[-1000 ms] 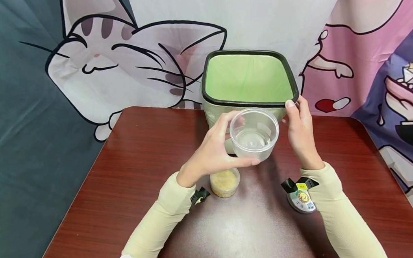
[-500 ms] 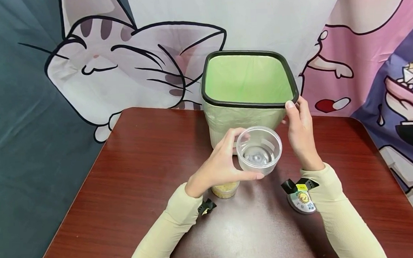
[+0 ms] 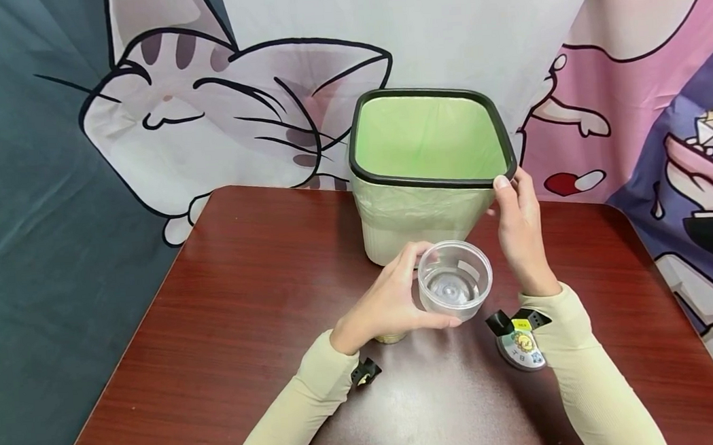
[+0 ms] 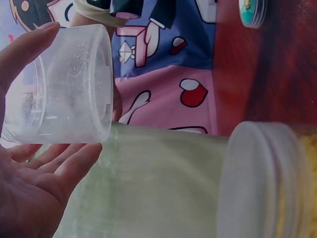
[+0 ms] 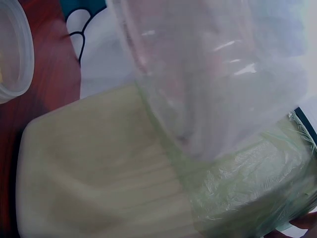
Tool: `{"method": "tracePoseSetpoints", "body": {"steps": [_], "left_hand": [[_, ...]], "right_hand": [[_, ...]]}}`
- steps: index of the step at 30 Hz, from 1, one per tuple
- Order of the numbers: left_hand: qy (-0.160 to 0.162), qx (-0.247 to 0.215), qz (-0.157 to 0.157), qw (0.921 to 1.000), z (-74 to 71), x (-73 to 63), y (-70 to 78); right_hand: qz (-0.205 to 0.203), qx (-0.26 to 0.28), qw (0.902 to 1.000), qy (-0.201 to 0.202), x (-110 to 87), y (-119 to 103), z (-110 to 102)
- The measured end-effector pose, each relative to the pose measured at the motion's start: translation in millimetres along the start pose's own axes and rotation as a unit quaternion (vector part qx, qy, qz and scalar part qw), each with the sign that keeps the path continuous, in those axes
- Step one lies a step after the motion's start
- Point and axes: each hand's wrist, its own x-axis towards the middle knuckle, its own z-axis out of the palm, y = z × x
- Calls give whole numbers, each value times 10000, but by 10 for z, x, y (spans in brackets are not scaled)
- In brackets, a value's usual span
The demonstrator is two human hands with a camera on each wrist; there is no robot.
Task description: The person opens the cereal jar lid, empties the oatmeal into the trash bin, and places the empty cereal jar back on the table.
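My left hand (image 3: 386, 302) holds a clear plastic tub (image 3: 456, 278) by its side, upright, in front of a trash bin (image 3: 411, 212). No contents show inside the tub. In the left wrist view the thumb and fingers sit on opposite sides of the tub (image 4: 74, 89). With thumb on top of the black rim, my right hand (image 3: 524, 239) grips the bin's near right corner. The bin has a pale green liner. Mostly hidden under the left hand, a small container of yellow stuff (image 3: 391, 339) stands on the table; the left wrist view shows its side (image 4: 252, 183).
A round lid (image 3: 521, 348) with a printed top lies on the brown table (image 3: 239, 311), beside the right wrist. Behind the table hangs a cartoon cloth (image 3: 443, 33). Both wrists wear small black straps.
The left hand has lowered the tub towards me and slightly right, away from the bin's rim. It now covers most of the yellow-filled container. The right hand and bin stay put.
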Motion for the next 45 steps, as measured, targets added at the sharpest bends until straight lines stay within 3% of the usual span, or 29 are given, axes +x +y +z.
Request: {"method": "tracePoseSetpoints", "body": {"steps": [6, 12, 19, 30, 37, 45], "left_hand": [[-173, 462, -260, 9984, 95, -71, -30], [-286, 565, -247, 9977, 185, -101, -74], [-427, 757, -446, 9952, 285, -161, -131], [-423, 428, -748, 9954, 436, -275, -227], [-380, 415, -1111, 9922, 563, -374, -285], [-331, 623, -950, 9930, 642, -421, -312]], "right_hand": [[70, 5, 10000, -8, -12, -3, -2], [123, -84, 9999, 39, -16, -1, -9], [158, -92, 9998, -13, -14, -7, -13], [160, 2, 9997, -183, -8, -23, -36], [273, 124, 9991, -290, -6, -35, -41], [339, 217, 9983, -413, -2, -54, -44]]}}
